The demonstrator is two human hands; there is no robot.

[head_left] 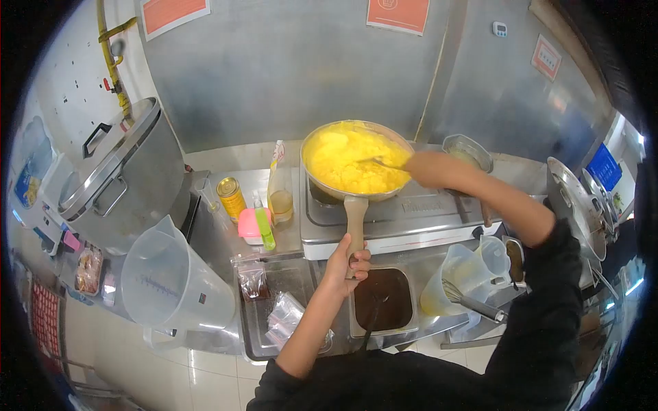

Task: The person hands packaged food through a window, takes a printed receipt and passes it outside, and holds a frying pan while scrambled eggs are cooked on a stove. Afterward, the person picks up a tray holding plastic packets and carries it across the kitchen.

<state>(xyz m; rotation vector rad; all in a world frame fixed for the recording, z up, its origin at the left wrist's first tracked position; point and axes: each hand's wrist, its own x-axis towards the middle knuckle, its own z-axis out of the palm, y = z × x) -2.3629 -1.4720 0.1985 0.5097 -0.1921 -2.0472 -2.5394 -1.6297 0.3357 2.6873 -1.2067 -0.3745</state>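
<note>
My left hand (343, 266) is wrapped round the beige handle (356, 222) of a frying pan (305, 154). The pan is full of a lumpy, bright yellow mixture (356, 154) and sits over the left part of a gas stove (397, 226). At the pan's right rim, my right hand (432, 170) is closed on a thin metal utensil (384, 164). Its tip is down in the yellow mixture, so I cannot tell its exact kind. Just below my left hand is a square metal container (384, 301) of dark brown liquid.
Left of the stove stand a yellow can (231, 196), a pink-and-green item (256, 225), a large clear jug (175, 277) and a big metal pot (130, 178). To the right are plastic jugs (466, 270) with a whisk (473, 301), and a small pan (468, 152).
</note>
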